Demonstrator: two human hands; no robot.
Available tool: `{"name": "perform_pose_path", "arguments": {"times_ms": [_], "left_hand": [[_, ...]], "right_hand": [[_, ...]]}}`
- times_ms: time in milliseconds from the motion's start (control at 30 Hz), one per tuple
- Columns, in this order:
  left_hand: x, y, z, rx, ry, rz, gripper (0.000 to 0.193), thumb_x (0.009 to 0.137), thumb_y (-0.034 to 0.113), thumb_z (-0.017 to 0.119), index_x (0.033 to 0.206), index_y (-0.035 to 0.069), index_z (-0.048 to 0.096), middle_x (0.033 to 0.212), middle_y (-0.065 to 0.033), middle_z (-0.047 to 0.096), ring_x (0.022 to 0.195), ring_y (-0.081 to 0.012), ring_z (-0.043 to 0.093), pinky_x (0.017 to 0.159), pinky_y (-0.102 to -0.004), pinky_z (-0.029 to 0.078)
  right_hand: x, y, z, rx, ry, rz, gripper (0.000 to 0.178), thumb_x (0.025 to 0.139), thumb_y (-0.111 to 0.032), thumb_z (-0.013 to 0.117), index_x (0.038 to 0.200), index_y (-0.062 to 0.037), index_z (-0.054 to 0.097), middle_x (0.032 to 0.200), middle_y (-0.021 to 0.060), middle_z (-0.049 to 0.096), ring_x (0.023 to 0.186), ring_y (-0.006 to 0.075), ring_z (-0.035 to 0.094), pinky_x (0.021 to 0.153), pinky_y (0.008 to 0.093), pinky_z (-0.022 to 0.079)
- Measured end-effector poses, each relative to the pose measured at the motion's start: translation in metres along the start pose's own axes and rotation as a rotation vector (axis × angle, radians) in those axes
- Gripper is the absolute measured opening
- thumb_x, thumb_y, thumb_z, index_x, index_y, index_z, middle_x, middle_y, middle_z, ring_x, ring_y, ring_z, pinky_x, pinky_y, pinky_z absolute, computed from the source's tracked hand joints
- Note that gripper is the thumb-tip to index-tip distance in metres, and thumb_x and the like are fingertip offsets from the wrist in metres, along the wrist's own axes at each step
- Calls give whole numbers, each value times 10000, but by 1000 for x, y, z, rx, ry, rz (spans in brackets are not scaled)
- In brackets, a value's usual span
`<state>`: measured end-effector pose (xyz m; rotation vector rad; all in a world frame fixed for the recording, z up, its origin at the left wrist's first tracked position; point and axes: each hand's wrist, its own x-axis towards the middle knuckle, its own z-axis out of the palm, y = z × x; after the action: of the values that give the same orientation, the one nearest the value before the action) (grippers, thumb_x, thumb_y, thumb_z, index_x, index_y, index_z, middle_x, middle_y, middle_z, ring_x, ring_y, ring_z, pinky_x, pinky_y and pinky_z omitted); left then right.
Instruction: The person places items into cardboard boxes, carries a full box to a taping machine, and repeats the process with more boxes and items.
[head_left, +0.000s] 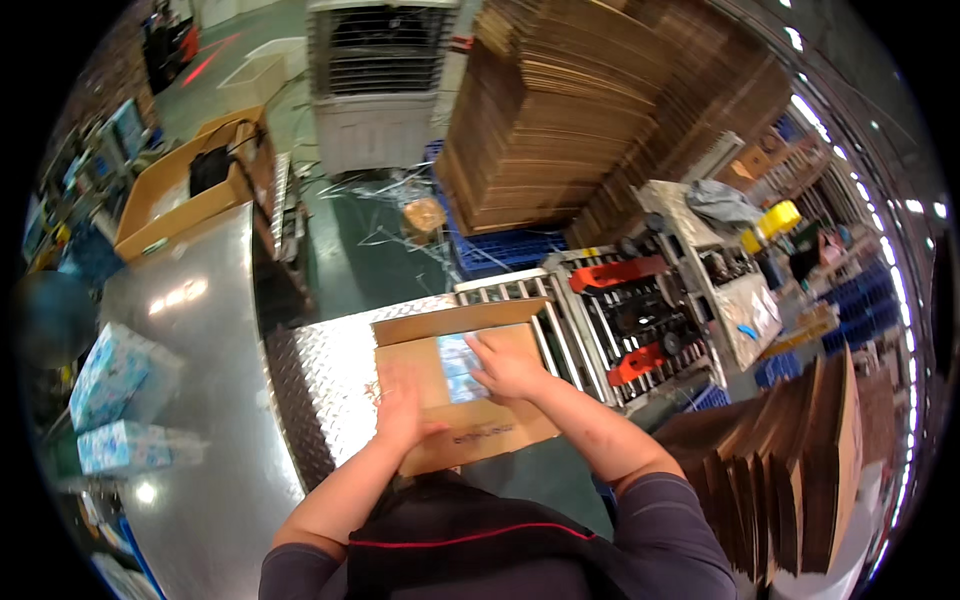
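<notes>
An open brown cardboard box (407, 357) stands in front of me, its far and near walls upright. Inside it, toward the right, lies a blue-and-white printed pack (459, 370), partly covered by my fingers. My right hand (508, 368) reaches over from the right, fingers apart, their tips resting on the pack's upper face. At the box's left side is my left hand (402, 408), slightly blurred. Its fingers are stretched out along the cardboard, and nothing shows in it.
A metal worktable (205, 350) at left carries blue-and-white packs (125, 447). Beneath the box are a tread-plate surface (330, 360) and a roller conveyor (590, 350) with orange-red parts. Tall cardboard stacks (560, 110) stand behind, more flat cardboard (770, 460) at right. Plastic strapping litters the floor.
</notes>
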<state>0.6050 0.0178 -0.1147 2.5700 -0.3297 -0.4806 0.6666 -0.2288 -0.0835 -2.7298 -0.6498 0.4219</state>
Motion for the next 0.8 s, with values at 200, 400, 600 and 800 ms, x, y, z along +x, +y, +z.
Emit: {"name": "perform_pose_path", "arguments": {"times_ms": [200,400,600,800], "left_hand": [[11,-80,128,-533,558,-231,1169,807,228,799,1550,-66,-54,1524,-332,282,1393,-394,365,1178,-413,265],[15,-42,126,-1038,451,-340,760,1039,164,479,1587,48,-35,1542,-268,287,1352,-317,422,1097,-411,375],[53,92,197,-1089,628,-517,646,1058,188,423,1580,35,75,1573,-236,268,1403,-348,355,1150,-431,303],[207,204,240,-1089,584,-354,653,1052,187,433,1572,3,82,1601,-242,202,1441,-344,302,1175,-405,267]], "right_hand": [[-16,12,11,-237,329,156,678,912,-416,598,1441,-27,430,1490,198,426,1418,381,351,1159,597,235],[-95,76,129,-70,328,70,713,936,-499,551,1521,-134,370,1591,122,317,1459,387,288,1156,648,196],[-93,127,102,-150,349,121,658,922,-556,544,1520,-333,385,1605,61,311,1462,430,245,1058,776,208],[-90,266,32,-196,268,281,629,949,-601,456,1527,-377,354,1630,36,260,1495,402,172,1057,806,121]]}}
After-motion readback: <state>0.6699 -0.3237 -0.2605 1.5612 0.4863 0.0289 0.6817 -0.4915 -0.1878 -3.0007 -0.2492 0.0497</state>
